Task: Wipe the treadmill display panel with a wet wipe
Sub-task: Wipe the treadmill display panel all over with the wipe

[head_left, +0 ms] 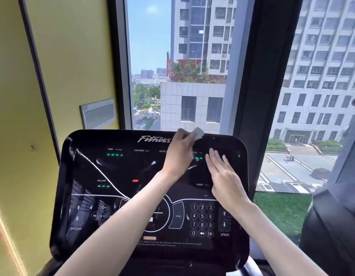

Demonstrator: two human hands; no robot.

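1. The left hand (179, 156) is pinching a small pale wet wipe (198, 133) at the top edge of the treadmill display panel (120, 172), just right of the "Fitness" logo (154, 139). The wipe is blurred; its fold cannot be told.
2. The right hand (224, 174) is lying flat on the panel's upper right, fingers straight and close together, holding nothing.
3. Judging: the top right zone is being wiped. To do it well, keep the wipe flat under the fingers, overlap the strokes, and go lightly over the number keypad (202, 220). The bracing palm is probably leaving prints, so that patch wants a pass too.
4. The panel is glossy black with rounded corners and a raised rim, and it is mirroring the window; green readouts are glowing. Smears will likely show readily.
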